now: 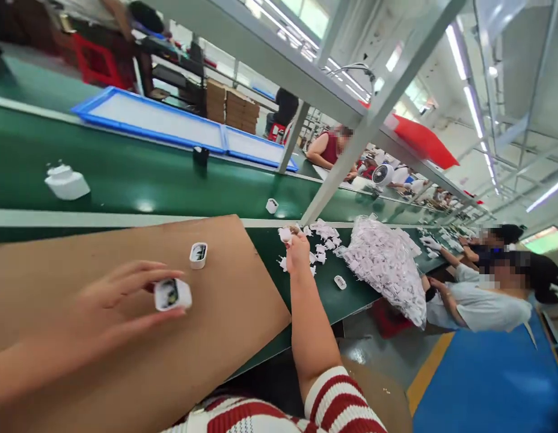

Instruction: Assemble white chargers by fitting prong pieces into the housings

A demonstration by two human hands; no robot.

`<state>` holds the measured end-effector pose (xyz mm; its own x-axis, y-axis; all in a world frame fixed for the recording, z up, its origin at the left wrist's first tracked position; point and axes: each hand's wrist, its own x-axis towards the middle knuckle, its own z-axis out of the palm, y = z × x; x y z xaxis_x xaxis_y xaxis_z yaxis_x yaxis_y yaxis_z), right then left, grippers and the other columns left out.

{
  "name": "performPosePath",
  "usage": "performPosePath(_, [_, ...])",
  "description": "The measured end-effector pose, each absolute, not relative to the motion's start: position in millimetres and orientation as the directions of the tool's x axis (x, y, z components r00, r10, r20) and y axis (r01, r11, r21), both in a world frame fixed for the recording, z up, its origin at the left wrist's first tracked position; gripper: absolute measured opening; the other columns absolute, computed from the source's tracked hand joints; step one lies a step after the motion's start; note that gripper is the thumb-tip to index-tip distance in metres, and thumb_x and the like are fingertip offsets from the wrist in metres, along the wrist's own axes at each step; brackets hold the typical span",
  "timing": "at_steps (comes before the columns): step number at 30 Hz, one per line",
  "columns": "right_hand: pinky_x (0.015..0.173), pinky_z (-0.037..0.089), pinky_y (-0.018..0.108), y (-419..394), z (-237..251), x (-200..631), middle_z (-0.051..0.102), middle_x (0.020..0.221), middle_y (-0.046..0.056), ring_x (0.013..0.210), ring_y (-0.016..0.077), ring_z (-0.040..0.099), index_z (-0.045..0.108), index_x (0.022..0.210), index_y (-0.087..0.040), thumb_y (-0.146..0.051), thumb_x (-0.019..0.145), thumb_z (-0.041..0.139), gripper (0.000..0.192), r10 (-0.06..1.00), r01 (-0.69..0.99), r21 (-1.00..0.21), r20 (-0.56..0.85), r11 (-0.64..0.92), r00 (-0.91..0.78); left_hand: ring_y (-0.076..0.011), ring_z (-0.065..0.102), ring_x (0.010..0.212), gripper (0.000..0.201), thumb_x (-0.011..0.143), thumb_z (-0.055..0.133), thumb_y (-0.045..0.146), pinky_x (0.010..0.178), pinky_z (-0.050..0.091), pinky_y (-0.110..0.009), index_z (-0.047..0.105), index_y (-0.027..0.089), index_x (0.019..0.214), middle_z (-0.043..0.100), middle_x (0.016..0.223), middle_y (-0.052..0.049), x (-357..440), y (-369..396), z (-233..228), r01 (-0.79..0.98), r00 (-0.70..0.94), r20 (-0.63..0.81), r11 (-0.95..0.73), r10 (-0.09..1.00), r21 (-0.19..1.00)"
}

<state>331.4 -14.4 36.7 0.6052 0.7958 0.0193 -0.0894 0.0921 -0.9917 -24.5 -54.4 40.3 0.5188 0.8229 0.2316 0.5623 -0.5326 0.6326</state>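
Factory line: green conveyor belt (139,174) behind a brown cardboard sheet (125,337). Bag of white parts (387,264) at right. Left hand (103,313) pinches a white charger shell (172,294) over the cardboard; right hand (297,248) grips a small white plug piece (285,234) beside loose pieces (324,237).

A green conveyor belt (139,174) is seen beyond the work surface. Two blue-rimmed trays (157,120) are laid end to end along its far side, with a small black cup (200,155) just beside them. A white housing (67,182) is located on the belt at left. Stacked cardboard boxes (234,107) are positioned behind. A red bin (421,141) is placed on the overhead shelf. Seated co-workers (481,294) are visible at right.
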Motion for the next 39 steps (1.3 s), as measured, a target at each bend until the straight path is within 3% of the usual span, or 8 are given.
performPosePath(4, [0.093, 0.06, 0.032, -25.7, 49.7, 326.4, 0.078, 0.097, 0.005, 0.099, 0.0167, 0.075, 0.063, 0.096, -0.02, -0.02, 0.074, 0.05, 0.026, 0.871, -0.299, -0.95, -0.071, 0.09, 0.486, -0.0257, 0.068, 0.113, 0.049, 0.084, 0.07, 0.066, 0.096, 0.055, -0.03, 0.072, 0.034, 0.121, 0.069, 0.131, 0.0, 13.0, -84.7, 11.1, 0.432, 0.578, 0.137, -0.445, 0.804, 0.785])
performPosePath(10, [0.094, 0.062, 0.036, -41.6, 63.4, 307.4, 0.08, 0.094, 0.007, 0.101, 0.0207, 0.077, 0.067, 0.097, -0.019, -0.022, 0.078, 0.055, 0.023, 0.972, -0.547, -0.835, -0.173, -0.058, 0.161, -0.0313, 0.062, 0.121, 0.062, 0.087, 0.063, 0.073, 0.109, 0.048, -0.04, 0.068, 0.023, 0.123, 0.067, 0.133, -0.009, 32.5, -60.5, 1.4, 0.429, 0.469, 0.225, -0.443, 0.854, 0.787])
performPosePath(16, [0.092, 0.062, 0.04, -53.4, 57.4, 276.3, 0.08, 0.1, 0.004, 0.104, 0.0247, 0.076, 0.071, 0.103, -0.021, -0.026, 0.071, 0.072, 0.032, 0.99, -0.386, -0.913, -0.142, -0.132, -0.002, -0.0346, 0.054, 0.13, 0.086, 0.076, 0.068, 0.082, 0.114, 0.045, -0.045, 0.06, 0.02, 0.134, 0.063, 0.137, -0.012, 26.8, -48.1, -10.8, 0.426, 0.412, 0.232, -0.411, 0.881, 0.806])
performPosePath(19, [0.086, 0.062, 0.035, -63.1, 54.8, 253.6, 0.08, 0.104, 0.004, 0.102, 0.0235, 0.075, 0.075, 0.101, -0.023, -0.025, 0.065, 0.082, 0.037, 0.996, -0.191, -0.978, -0.093, -0.09, 0.007, -0.0349, 0.053, 0.128, 0.077, 0.078, 0.067, 0.078, 0.113, 0.046, -0.048, 0.063, 0.02, 0.129, 0.065, 0.133, -0.012, 26.9, -47.8, -13.4, 0.413, 0.434, 0.219, -0.408, 0.874, 0.814])
performPosePath(22, [0.069, 0.061, 0.03, -72.7, 54.5, 235.1, 0.08, 0.104, 0.006, 0.097, 0.0228, 0.073, 0.078, 0.102, -0.024, -0.031, 0.068, 0.085, 0.035, 0.997, 0.029, -0.996, -0.078, -0.079, 0.007, -0.0337, 0.058, 0.119, 0.065, 0.084, 0.063, 0.064, 0.106, 0.051, -0.046, 0.064, 0.02, 0.132, 0.066, 0.123, -0.013, 25.5, -47.6, -10.0, 0.405, 0.456, 0.161, -0.365, 0.875, 0.838])
performPosePath(27, [0.046, 0.044, 0.021, -77.7, 51.5, 226.2, 0.075, 0.104, 0.005, 0.086, 0.0183, 0.068, 0.079, 0.1, -0.024, -0.039, 0.069, 0.084, 0.035, 0.999, 0.18, -0.983, -0.039, -0.039, 0.006, -0.0293, 0.063, 0.112, 0.081, 0.083, 0.064, 0.046, 0.099, 0.055, -0.039, 0.043, 0.021, 0.158, 0.061, 0.126, -0.012, 18.4, -48.8, -2.6, 0.338, 0.589, 0.097, -0.354, 0.802, 0.872])
performPosePath(36, [0.056, 0.053, 0.023, -76.5, 43.4, 222.3, 0.076, 0.096, 0.004, 0.081, 0.0163, 0.067, 0.078, 0.106, -0.023, -0.039, 0.071, 0.084, 0.039, 0.995, 0.155, -0.983, -0.094, -0.096, 0.021, -0.0334, 0.061, 0.111, 0.08, 0.059, 0.085, 0.068, 0.098, 0.054, -0.044, 0.068, 0.021, 0.122, 0.067, 0.118, -0.011, 19.4, -45.5, -5.2, 0.36, 0.47, 0.108, -0.302, 0.876, 0.883])
performPosePath(39, [0.068, 0.059, 0.029, -80.9, 42.9, 221.0, 0.076, 0.098, 0.004, 0.085, 0.0174, 0.067, 0.078, 0.108, -0.024, -0.039, 0.075, 0.081, 0.036, 0.999, 0.241, -0.97, -0.034, -0.039, 0.024, -0.0305, 0.062, 0.112, 0.063, 0.073, 0.077, 0.063, 0.099, 0.053, -0.04, 0.069, 0.023, 0.122, 0.068, 0.121, -0.01, 12.6, -45.5, -2.1, 0.28, 0.53, 0.133, -0.32, 0.838, 0.905])
